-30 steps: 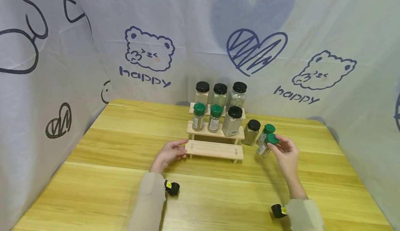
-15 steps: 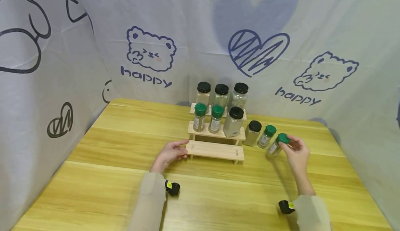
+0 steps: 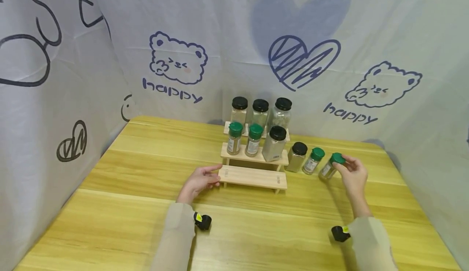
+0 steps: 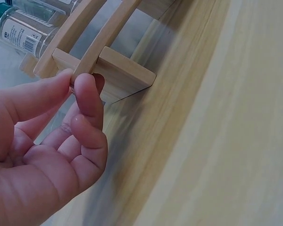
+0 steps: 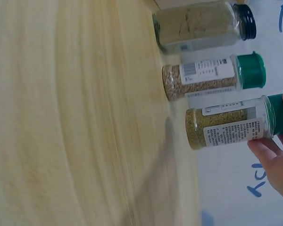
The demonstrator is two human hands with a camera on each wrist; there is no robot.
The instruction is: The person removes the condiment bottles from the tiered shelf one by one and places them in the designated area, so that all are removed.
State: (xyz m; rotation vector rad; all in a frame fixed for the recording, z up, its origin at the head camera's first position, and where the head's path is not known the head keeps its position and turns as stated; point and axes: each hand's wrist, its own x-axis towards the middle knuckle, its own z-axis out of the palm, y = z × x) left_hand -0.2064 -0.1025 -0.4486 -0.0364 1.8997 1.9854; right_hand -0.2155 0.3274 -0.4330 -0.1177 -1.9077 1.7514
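Observation:
My left hand [image 3: 199, 182] pinches the left end of the lowest step of a wooden tiered rack [image 3: 253, 176]; thumb and forefinger meet at the board's edge in the left wrist view. With my right hand [image 3: 354, 177] I hold a green-capped spice jar [image 5: 228, 122] by its cap. It is upright, filled with yellowish-brown grains, and whether its base touches the table I cannot tell. To its left stand another green-capped spice jar [image 3: 313, 161] and a black-lidded jar [image 3: 297, 157] of pale powder, close beside the rack.
On the rack's middle step are two green-capped jars [image 3: 234, 139] and a black-lidded jar [image 3: 274, 144]. Three black-lidded jars [image 3: 259, 114] stand on the top step. Behind the wooden table [image 3: 256, 238] hangs a printed white cloth [image 3: 234, 38].
My right hand has carried the green-capped spice jar rightward and slightly back, from in front of the other green-capped jar to its right side. The left hand stays on the rack.

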